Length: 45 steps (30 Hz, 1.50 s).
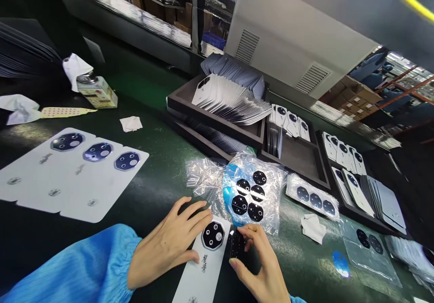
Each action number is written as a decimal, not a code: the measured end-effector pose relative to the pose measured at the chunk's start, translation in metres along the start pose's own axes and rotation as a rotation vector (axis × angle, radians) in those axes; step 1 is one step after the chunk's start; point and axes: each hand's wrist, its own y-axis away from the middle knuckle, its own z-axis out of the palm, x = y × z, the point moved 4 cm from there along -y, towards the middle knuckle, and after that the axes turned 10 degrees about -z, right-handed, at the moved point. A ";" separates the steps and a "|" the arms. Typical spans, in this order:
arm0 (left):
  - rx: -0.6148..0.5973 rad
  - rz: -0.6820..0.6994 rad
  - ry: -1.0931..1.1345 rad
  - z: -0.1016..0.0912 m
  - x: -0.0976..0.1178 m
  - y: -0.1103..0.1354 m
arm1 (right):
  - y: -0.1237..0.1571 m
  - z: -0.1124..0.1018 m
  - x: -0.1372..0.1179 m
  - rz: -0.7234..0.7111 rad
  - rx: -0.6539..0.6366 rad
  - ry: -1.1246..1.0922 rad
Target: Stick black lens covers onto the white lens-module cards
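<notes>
My left hand [169, 244] lies flat with fingers spread on a white phone back cover [203, 271] near the front edge, beside its black octagonal camera plate [212, 235]. My right hand [261, 262] pinches a small black camera lens piece [236, 245] just right of that plate. Just beyond my fingers lies a clear plastic bag [252, 192] carrying several black lens pieces on blue film.
Three finished white covers [73, 176] lie side by side at left. Dark trays [244, 131] behind hold stacks of white covers; more covers fill trays at right [359, 185]. A small bottle box [96, 90], tissue scraps, a white cloth [313, 227] and plastic bags lie on the green mat.
</notes>
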 end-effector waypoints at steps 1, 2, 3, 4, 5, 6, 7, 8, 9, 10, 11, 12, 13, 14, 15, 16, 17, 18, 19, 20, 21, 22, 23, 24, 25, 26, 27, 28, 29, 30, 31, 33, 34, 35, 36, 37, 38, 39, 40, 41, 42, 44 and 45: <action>-0.033 -0.021 0.042 -0.001 0.000 -0.001 | 0.000 -0.001 0.001 0.001 0.004 -0.007; -0.082 -0.045 0.096 -0.002 0.000 -0.002 | 0.000 -0.002 0.002 0.004 0.009 -0.015; -0.143 -0.072 0.168 -0.003 -0.001 -0.003 | 0.001 -0.004 0.003 0.005 0.011 -0.023; -0.213 -0.105 0.260 -0.004 -0.001 -0.004 | 0.001 -0.006 0.004 0.004 0.016 -0.031; -0.282 -0.147 0.374 -0.004 -0.002 -0.004 | 0.002 -0.008 0.004 0.004 0.017 -0.039; -0.347 -0.197 0.511 -0.004 -0.002 -0.004 | 0.003 -0.010 0.005 0.006 0.018 -0.047; -0.402 -0.262 0.667 -0.004 -0.002 -0.004 | 0.003 -0.013 0.006 0.013 0.019 -0.054; -0.447 -0.337 0.829 -0.002 -0.002 -0.004 | 0.004 -0.016 0.007 0.024 0.020 -0.060; -0.495 -0.412 0.984 0.000 -0.001 -0.004 | 0.005 -0.019 0.007 0.038 0.029 -0.065; -0.559 -0.475 1.126 0.004 0.001 -0.003 | 0.006 -0.022 0.008 0.057 0.051 -0.068; -0.628 -0.523 1.249 0.008 0.003 -0.003 | 0.006 -0.026 0.009 0.077 0.087 -0.068; -0.692 -0.552 1.346 0.011 0.006 -0.004 | 0.006 -0.030 0.010 0.095 0.133 -0.065; -0.739 -0.565 1.416 0.014 0.008 -0.007 | 0.005 -0.035 0.011 0.109 0.179 -0.057; -0.754 -0.574 1.465 0.015 0.009 -0.011 | 0.004 -0.040 0.012 0.118 0.220 -0.044; -0.739 -0.588 1.497 0.016 0.008 -0.016 | 0.002 -0.044 0.014 0.120 0.243 -0.029; -0.700 -0.612 1.509 0.015 0.006 -0.023 | 0.000 -0.049 0.015 0.113 0.247 -0.011; -0.655 -0.638 1.503 0.013 0.005 -0.031 | -0.003 -0.053 0.017 0.101 0.243 0.010; -0.616 -0.665 1.491 0.011 0.003 -0.039 | -0.006 -0.057 0.019 0.086 0.233 0.031; -0.583 -0.686 1.481 0.008 0.002 -0.048 | -0.009 -0.061 0.021 0.076 0.231 0.051; -0.554 -0.699 1.474 0.004 0.002 -0.056 | -0.011 -0.065 0.023 0.072 0.245 0.070; -0.526 -0.706 1.467 0.000 0.003 -0.065 | -0.013 -0.068 0.026 0.073 0.277 0.087; -0.500 -0.713 1.466 -0.003 0.004 -0.072 | -0.014 -0.071 0.028 0.079 0.319 0.102; -0.479 -0.722 1.467 -0.006 0.005 -0.078 | -0.014 -0.072 0.031 0.088 0.362 0.115; -0.464 -0.734 1.467 -0.008 0.005 -0.083 | -0.015 -0.072 0.033 0.098 0.401 0.126; -0.454 -0.745 1.466 -0.008 0.006 -0.087 | -0.015 -0.072 0.036 0.101 0.432 0.133; -0.447 -0.751 1.466 -0.007 0.006 -0.090 | -0.015 -0.071 0.038 0.099 0.448 0.133; -0.441 -0.748 1.469 -0.006 0.006 -0.093 | -0.015 -0.070 0.040 0.093 0.459 0.129; -0.439 -0.738 1.475 -0.005 0.006 -0.095 | -0.015 -0.068 0.042 0.084 0.468 0.124; -0.438 -0.725 1.479 -0.003 0.006 -0.097 | -0.015 -0.067 0.044 0.072 0.475 0.120; -0.437 -0.714 1.481 -0.001 0.006 -0.098 | -0.015 -0.066 0.045 0.062 0.480 0.121; -0.438 -0.707 1.481 0.001 0.005 -0.099 | -0.015 -0.065 0.046 0.056 0.483 0.127; -0.435 -0.709 1.472 0.004 0.003 -0.100 | -0.016 -0.063 0.047 0.049 0.483 0.146; -0.432 -0.713 1.466 0.005 0.002 -0.100 | -0.016 -0.062 0.048 0.046 0.483 0.153; -0.430 -0.714 1.463 0.005 0.001 -0.100 | -0.016 -0.061 0.048 0.041 0.484 0.155; -0.430 -0.714 1.464 0.005 0.001 -0.100 | -0.017 -0.061 0.048 0.035 0.485 0.154; -0.429 -0.717 1.467 0.005 0.001 -0.101 | -0.017 -0.060 0.048 0.028 0.486 0.153; -0.427 -0.722 1.471 0.004 0.001 -0.101 | -0.017 -0.059 0.048 0.023 0.484 0.156; -0.425 -0.729 1.474 0.004 0.001 -0.102 | -0.017 -0.059 0.049 0.020 0.478 0.161; -0.422 -0.739 1.474 0.004 0.000 -0.102 | -0.018 -0.058 0.049 0.019 0.468 0.170; -0.419 -0.750 1.471 0.004 0.000 -0.102 | -0.018 -0.058 0.049 0.020 0.456 0.181; -0.417 -0.759 1.469 0.004 0.000 -0.102 | -0.018 -0.058 0.049 0.022 0.444 0.190; -0.416 -0.763 1.472 0.004 -0.001 -0.102 | -0.017 -0.057 0.049 0.021 0.431 0.198; -0.415 -0.764 1.474 0.004 -0.001 -0.103 | -0.017 -0.057 0.049 0.020 0.433 0.198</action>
